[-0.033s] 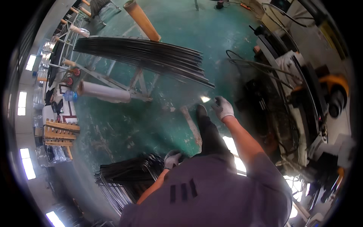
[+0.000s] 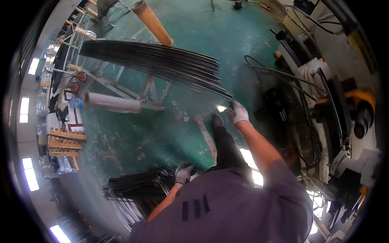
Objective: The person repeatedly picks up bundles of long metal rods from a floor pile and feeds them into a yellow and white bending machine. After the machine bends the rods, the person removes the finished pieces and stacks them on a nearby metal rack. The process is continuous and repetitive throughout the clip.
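A stack of long dark metal bars (image 2: 154, 58) lies across a pale metal frame ahead of me, their ends fanned out on the right. My right hand (image 2: 238, 112), in a pale knitted glove, reaches to the tip of the nearest bar. Its fingers are slightly bent and apart, with their tips at or very near that bar end. My left hand (image 2: 184, 173), gloved in white and grey, hangs low beside a second pile of dark bars (image 2: 139, 184). Its fingers are partly hidden and blurred, so I cannot tell whether they hold anything.
A brown cardboard tube (image 2: 153, 23) leans behind the bars. A roll of clear film (image 2: 113, 101) juts from the frame at left, near a wooden pallet (image 2: 65, 142). Machinery with an orange part (image 2: 360, 97) and loose cables (image 2: 279, 76) line the right side.
My right hand and the nearest bar's end have come together in view; a small gap between them has closed. My left hand stays almost where it was.
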A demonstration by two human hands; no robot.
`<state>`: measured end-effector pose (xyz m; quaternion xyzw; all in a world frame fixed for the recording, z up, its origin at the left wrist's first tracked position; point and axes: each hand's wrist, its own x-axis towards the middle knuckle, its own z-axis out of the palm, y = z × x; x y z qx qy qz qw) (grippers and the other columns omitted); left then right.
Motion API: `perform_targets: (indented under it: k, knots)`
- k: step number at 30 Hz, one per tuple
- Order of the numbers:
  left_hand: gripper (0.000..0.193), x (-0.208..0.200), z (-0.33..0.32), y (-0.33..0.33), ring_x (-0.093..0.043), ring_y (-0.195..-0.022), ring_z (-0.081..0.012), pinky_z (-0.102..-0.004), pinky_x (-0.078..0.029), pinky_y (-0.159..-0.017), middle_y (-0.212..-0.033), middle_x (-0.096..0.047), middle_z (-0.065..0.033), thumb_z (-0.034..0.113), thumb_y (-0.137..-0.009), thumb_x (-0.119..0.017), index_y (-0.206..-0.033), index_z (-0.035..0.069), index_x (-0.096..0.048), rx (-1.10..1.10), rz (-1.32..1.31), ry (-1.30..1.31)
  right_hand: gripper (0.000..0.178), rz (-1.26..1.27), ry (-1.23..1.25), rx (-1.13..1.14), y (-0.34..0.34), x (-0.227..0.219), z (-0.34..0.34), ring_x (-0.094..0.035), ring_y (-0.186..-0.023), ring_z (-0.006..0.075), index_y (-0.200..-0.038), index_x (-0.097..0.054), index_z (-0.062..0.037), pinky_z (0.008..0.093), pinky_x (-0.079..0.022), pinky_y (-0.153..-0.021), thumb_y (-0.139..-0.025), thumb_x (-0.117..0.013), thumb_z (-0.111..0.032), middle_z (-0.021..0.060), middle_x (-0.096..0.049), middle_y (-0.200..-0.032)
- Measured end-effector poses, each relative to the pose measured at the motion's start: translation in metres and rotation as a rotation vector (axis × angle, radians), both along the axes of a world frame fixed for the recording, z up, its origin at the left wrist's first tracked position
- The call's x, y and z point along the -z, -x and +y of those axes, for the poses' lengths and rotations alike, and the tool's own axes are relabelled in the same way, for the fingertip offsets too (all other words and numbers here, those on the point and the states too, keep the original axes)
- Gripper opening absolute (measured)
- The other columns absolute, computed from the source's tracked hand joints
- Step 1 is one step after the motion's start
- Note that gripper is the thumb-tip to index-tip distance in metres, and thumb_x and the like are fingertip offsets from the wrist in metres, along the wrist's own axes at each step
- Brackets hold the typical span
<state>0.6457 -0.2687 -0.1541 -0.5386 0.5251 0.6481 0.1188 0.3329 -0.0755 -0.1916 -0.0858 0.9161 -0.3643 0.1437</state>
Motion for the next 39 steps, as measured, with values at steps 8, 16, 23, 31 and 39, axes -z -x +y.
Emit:
perform_targets:
  k: [8, 16, 23, 31, 39]
  knots:
    - [0.029, -0.101, -0.063, 0.139, -0.064, -0.09, -0.0231, -0.0332, -0.052, -0.085, -0.101, -0.065, -0.0156, 0.002, -0.087, -0.054, -0.115, -0.006, -0.055, -0.23, 0.222, 0.273, 0.054, 0.245, -0.333, -0.244, 0.222, 0.056, -0.172, -0.058, -0.106, 0.0343, -0.116, -0.052, -0.0031, 0.042, -0.046, -0.092, -0.074, -0.075, -0.029, 0.0178, -0.061, -0.11]
    - [0.021, -0.091, -0.041, 0.112, -0.064, -0.08, -0.0203, -0.0311, -0.054, -0.074, -0.093, -0.065, -0.012, -0.001, -0.083, -0.06, -0.104, -0.003, -0.06, -0.559, -0.089, 0.172, 0.018, 0.117, -0.523, -0.436, 0.24, 0.072, -0.215, -0.065, -0.099, 0.0308, -0.098, -0.066, -0.0044, 0.0375, -0.054, -0.083, -0.083, -0.058, -0.008, 0.0183, -0.066, -0.104]
    - [0.029, -0.098, -0.034, 0.164, -0.064, -0.093, -0.0226, -0.0322, -0.051, -0.085, -0.101, -0.066, -0.017, 0.005, -0.087, -0.059, -0.113, -0.006, -0.056, -0.018, 0.007, 0.151, 0.034, -0.195, -0.487, -0.694, 0.228, 0.035, -0.213, -0.066, -0.094, 0.0333, -0.095, -0.072, -0.0067, 0.041, -0.052, -0.082, -0.076, -0.068, -0.035, 0.0171, -0.069, -0.098]
    - [0.029, -0.103, -0.091, 0.195, -0.061, -0.098, -0.0189, -0.0291, -0.047, -0.089, -0.104, -0.065, -0.0145, 0.002, -0.088, -0.057, -0.116, -0.007, -0.055, -0.154, 0.111, 0.279, 0.049, -0.396, -0.426, -0.749, 0.219, 0.005, -0.213, -0.066, -0.094, 0.0318, -0.093, -0.072, -0.0028, 0.0391, -0.051, -0.082, -0.078, -0.068, -0.049, 0.0193, -0.068, -0.099]
    - [0.029, -0.078, -0.086, 0.193, -0.063, -0.092, -0.0204, -0.0304, -0.05, -0.086, -0.1, -0.065, -0.0159, 0.004, -0.087, -0.056, -0.113, -0.009, -0.055, 0.002, 0.188, 0.156, 0.046, -0.465, -0.319, -0.648, 0.195, -0.027, -0.209, -0.066, -0.076, 0.0272, -0.095, -0.068, -0.0034, 0.0389, -0.053, -0.069, -0.082, -0.065, -0.048, 0.0136, -0.067, -0.085]
